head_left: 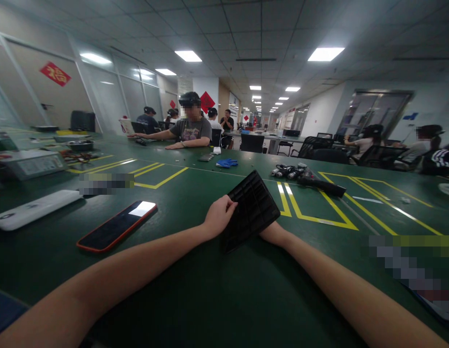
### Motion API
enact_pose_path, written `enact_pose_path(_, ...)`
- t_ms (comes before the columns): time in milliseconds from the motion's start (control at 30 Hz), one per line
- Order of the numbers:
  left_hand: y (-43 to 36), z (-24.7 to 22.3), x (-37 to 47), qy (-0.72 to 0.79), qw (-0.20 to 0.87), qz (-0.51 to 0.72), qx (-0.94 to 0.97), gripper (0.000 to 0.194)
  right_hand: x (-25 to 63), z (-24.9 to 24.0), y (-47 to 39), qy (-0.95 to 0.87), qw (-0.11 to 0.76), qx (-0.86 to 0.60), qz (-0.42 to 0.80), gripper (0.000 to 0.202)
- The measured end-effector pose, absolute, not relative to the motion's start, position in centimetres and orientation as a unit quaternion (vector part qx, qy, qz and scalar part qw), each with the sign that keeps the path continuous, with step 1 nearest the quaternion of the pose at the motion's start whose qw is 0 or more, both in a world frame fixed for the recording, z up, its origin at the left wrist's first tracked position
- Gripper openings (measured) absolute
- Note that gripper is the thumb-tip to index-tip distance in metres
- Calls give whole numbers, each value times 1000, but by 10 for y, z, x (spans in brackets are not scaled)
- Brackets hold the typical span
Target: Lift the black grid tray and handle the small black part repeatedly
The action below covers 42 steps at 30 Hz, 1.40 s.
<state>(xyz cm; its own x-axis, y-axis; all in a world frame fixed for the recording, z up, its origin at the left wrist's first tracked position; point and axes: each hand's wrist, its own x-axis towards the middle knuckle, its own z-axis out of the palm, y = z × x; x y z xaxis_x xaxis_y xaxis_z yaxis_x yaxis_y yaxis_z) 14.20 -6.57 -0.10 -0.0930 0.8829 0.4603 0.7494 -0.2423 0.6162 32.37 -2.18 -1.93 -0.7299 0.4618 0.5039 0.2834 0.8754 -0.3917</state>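
Observation:
A black tray (251,208) divided into small compartments is held up, tilted, above the green table (195,299). My left hand (219,216) is closed at the tray's left edge, its fingers pinched together near the compartments. Behind the lower right side of the tray is my right hand (273,233), gripping it from underneath; most of its fingers are hidden by the tray. Whether anything small sits in the compartments is too dark to tell.
A phone in an orange case (117,226) and a white device (39,209) lie to the left. Beyond the tray are a blue glove (227,163) and bundled black cables (293,173). Across the table sits a person (191,128).

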Motion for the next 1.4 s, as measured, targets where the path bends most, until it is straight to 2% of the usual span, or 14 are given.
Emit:
enact_pose_path(467,-62,-4,144,626,58,418,656,24,323,-18,-23,-923,299,-201,136,34)
enact_pose_path(867,-64,-2,146,617,53,442,650,26,322,-16,-24,-929,305,-191,81,34)
enact_pose_path(1133,-65,-2,146,612,41,443,654,27,322,-14,-26,-932,283,-203,97,33)
enact_pose_path(1400,-78,-4,143,538,-34,380,751,26,324,-16,-24,-931,280,-208,104,36)
